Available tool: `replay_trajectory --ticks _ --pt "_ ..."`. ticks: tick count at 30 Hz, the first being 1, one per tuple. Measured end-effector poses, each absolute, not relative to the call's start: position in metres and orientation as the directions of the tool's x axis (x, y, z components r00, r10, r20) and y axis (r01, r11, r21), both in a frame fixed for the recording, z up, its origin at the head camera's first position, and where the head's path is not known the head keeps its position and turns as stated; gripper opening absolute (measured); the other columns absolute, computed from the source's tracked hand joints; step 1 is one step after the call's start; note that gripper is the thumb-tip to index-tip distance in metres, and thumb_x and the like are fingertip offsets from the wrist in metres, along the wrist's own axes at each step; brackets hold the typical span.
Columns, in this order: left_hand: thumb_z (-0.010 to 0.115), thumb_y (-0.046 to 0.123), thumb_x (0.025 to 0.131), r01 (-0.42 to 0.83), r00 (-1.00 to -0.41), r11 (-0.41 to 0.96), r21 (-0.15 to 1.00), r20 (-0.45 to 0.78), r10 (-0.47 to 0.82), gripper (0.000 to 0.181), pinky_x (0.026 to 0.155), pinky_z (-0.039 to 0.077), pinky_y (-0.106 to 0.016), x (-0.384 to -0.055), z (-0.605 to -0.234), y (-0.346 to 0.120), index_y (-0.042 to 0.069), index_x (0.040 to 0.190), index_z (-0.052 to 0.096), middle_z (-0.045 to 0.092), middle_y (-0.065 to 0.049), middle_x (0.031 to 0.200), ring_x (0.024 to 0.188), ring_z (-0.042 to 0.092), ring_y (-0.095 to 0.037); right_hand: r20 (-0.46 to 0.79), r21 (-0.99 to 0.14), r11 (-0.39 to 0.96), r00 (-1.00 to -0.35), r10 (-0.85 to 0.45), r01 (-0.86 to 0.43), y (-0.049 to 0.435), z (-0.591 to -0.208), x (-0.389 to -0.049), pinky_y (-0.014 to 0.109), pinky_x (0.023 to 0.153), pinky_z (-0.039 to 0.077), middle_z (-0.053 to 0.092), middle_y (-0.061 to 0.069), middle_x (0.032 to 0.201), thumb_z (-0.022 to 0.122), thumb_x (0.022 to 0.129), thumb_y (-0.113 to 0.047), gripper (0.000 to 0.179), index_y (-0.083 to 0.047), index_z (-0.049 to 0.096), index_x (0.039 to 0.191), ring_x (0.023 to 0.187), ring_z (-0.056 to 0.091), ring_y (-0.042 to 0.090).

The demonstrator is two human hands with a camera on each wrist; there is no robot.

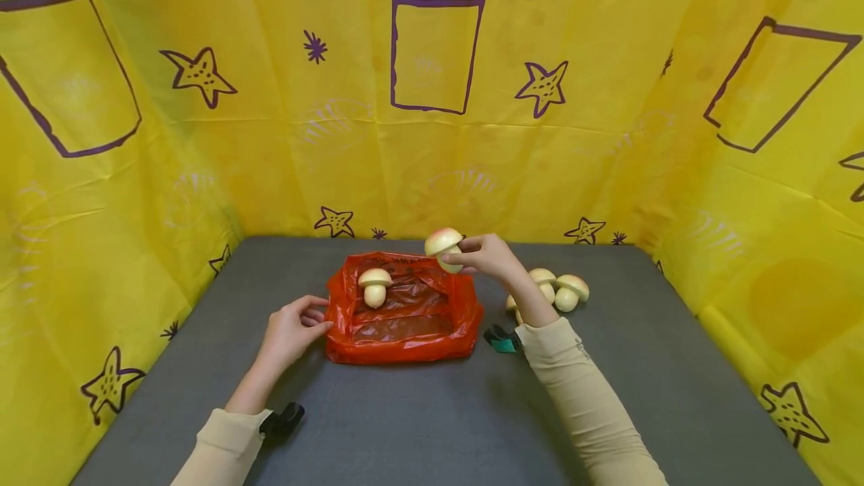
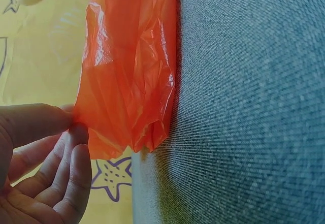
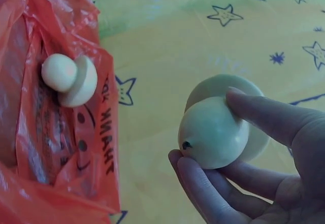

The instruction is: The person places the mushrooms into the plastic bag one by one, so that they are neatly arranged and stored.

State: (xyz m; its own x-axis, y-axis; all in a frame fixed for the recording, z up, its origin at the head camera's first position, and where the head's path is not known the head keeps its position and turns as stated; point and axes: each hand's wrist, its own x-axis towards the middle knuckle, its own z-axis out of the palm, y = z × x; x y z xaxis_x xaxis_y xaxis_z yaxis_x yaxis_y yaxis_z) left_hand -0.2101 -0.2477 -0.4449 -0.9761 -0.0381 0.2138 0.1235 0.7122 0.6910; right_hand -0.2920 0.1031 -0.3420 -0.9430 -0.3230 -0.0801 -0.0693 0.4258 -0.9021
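Observation:
A red plastic bag (image 1: 405, 351) lies open on the table, dark printing along its far side. One toy mushroom (image 1: 375, 287), pale with a rounded cap, is inside it. My left hand (image 1: 297, 328) pinches the bag's left rim between thumb and fingers, as the left wrist view shows on the red film (image 2: 122, 82). Above the bag's far right corner, my right hand (image 1: 487, 255) holds another toy mushroom (image 1: 442, 243) by its stem, cap up. Seen from the right wrist, that mushroom's stem (image 3: 213, 132) has a small dark mark at its end.
Several more toy mushrooms (image 1: 571, 292) are grouped right of the bag, partly hidden behind my right forearm. The grey table (image 1: 405, 426) is bounded by yellow cloth walls (image 1: 432, 163) with purple drawings. A dark strap with a camera sits on each wrist.

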Motion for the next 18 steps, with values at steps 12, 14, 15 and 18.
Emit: replay_trajectory --ticks 12,14,15,18 --pt "0.076 0.014 0.079 0.119 -0.978 0.701 0.704 0.203 -0.037 0.032 0.064 0.051 -0.022 -0.209 -0.444 -0.243 0.007 0.108 0.067 0.069 -0.006 0.085 0.072 0.064 -0.014 -0.130 -0.905 0.425 -0.945 -0.301 -0.011 0.076 -0.346 -0.298 0.035 0.082 0.055 0.061 0.019 0.122 0.074 0.082 -0.030 0.053 0.002 0.060 0.123 0.101 0.065 0.034" --pt "0.076 0.014 0.079 0.117 -0.979 0.700 0.704 0.200 -0.037 0.032 0.064 0.051 -0.022 -0.208 -0.444 -0.244 0.006 0.109 0.066 0.069 -0.007 0.085 0.072 0.064 -0.014 -0.138 -0.903 0.430 -0.948 -0.289 0.000 0.070 -0.347 -0.299 0.034 0.081 0.055 0.060 0.019 0.123 0.074 0.082 -0.030 0.054 0.002 0.060 0.123 0.103 0.064 0.034" --pt "0.076 0.014 0.079 0.116 -0.979 0.701 0.704 0.200 -0.038 0.032 0.064 0.051 -0.022 -0.208 -0.444 -0.244 0.006 0.109 0.066 0.069 -0.007 0.085 0.072 0.064 -0.014 -0.139 -0.900 0.435 -0.948 -0.286 0.001 0.068 -0.348 -0.300 0.034 0.081 0.055 0.059 0.019 0.124 0.074 0.082 -0.030 0.055 0.002 0.060 0.124 0.104 0.064 0.034" --pt "0.076 0.015 0.079 0.118 -0.978 0.703 0.701 0.205 -0.041 0.032 0.064 0.051 -0.022 -0.208 -0.445 -0.246 0.006 0.109 0.066 0.069 -0.007 0.086 0.072 0.064 -0.014 -0.153 -0.891 0.454 -0.951 -0.268 0.016 0.060 -0.351 -0.303 0.033 0.082 0.054 0.058 0.019 0.126 0.074 0.081 -0.032 0.057 0.002 0.059 0.124 0.106 0.063 0.033"
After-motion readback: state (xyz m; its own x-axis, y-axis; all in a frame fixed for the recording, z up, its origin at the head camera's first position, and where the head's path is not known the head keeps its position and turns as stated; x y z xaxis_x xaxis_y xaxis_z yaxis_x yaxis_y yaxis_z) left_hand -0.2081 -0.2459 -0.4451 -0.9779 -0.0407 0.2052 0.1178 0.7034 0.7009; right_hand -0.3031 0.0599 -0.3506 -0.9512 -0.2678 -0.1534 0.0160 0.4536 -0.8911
